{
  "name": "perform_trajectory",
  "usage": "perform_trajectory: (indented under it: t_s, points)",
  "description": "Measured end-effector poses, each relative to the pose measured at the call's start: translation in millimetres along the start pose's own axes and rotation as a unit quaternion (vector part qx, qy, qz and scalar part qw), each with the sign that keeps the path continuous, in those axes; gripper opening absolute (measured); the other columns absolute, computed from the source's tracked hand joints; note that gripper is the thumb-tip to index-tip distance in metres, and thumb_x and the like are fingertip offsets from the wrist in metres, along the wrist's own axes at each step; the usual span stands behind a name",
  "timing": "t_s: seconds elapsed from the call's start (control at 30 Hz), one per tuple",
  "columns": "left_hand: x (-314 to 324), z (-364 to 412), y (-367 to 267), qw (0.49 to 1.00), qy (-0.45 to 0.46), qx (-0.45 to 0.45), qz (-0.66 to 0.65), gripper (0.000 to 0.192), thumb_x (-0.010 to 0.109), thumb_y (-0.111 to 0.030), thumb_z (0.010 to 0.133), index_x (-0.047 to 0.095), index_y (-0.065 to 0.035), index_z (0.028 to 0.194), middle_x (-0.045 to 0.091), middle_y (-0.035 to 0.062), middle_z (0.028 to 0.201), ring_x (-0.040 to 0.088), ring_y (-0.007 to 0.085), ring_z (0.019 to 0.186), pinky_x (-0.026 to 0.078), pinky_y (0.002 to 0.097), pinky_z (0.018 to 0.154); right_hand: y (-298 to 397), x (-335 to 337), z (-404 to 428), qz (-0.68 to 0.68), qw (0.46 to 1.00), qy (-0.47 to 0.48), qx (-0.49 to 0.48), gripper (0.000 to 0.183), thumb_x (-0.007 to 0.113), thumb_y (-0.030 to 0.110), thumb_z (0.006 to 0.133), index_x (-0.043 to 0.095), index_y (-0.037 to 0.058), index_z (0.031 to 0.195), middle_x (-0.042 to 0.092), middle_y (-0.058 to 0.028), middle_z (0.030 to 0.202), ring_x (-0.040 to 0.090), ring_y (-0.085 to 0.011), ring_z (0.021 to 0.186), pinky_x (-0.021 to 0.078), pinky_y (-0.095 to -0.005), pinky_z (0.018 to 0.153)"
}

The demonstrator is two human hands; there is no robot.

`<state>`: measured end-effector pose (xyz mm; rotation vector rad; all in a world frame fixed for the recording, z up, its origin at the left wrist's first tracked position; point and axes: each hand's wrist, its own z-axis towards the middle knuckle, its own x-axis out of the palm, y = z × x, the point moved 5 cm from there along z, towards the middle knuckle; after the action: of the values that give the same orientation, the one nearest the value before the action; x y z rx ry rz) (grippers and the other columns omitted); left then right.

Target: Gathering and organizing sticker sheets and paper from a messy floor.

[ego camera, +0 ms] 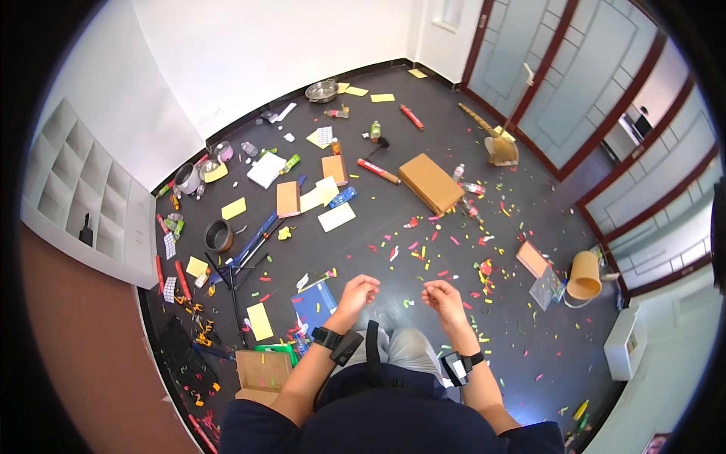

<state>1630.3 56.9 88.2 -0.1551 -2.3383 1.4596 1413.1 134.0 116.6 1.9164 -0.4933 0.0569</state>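
Both hands are held out over the dark floor, in front of the grey-trousered knees. My left hand (pixel 357 294) has loosely curled fingers and nothing visible in it. Nearest to it is a blue folder (pixel 315 305) on the floor, with paper scraps on top. My right hand (pixel 445 301) is also loosely curled, thumb and fingertips facing inward, with no object seen in it. Coloured paper confetti (pixel 420 255) lies scattered beyond and beside it. Each wrist wears a black strap with a device. An open cardboard box (pixel 262 371) stands beside my left forearm.
A black tripod (pixel 231 278), a dark pot (pixel 218 235) and yellow sheets (pixel 260 321) lie to the left. Ahead is a closed cardboard box (pixel 431 184) near plastic bottles (pixel 472 188). On the right are a tipped yellow bucket (pixel 584 276), a broom (pixel 502 150) and glass sliding doors (pixel 584 74).
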Motion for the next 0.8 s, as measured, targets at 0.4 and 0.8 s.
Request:
perform_trajectory:
  t_s: [0.4,0.8]
  points:
    - [-28,181,-55,0.988,-0.131,-0.022,-0.084,0.013,0.048,-0.007,0.083,0.060,-0.0050,0.089,0.058,0.0014,0.074,0.050,0.0078,0.062,0.041,0.0223,0.057,76,31,264,-0.033,0.993,0.076,0.081,0.013,0.054,0.012,0.088,0.061,0.0046,0.097,0.063,-0.0038,0.082,0.060,-0.0104,0.075,0.0484,-0.0230,0.070]
    - [-118,302,-98,0.927,-0.269,0.057,-0.256,0.015,0.048,-0.009,0.085,0.059,-0.0032,0.095,0.057,0.0017,0.077,0.051,0.0082,0.067,0.042,0.0232,0.063,94,155,493,-0.130,0.950,0.219,0.183,0.013,0.053,0.008,0.087,0.060,0.0027,0.097,0.063,-0.0052,0.083,0.060,-0.0118,0.075,0.0502,-0.0248,0.069]
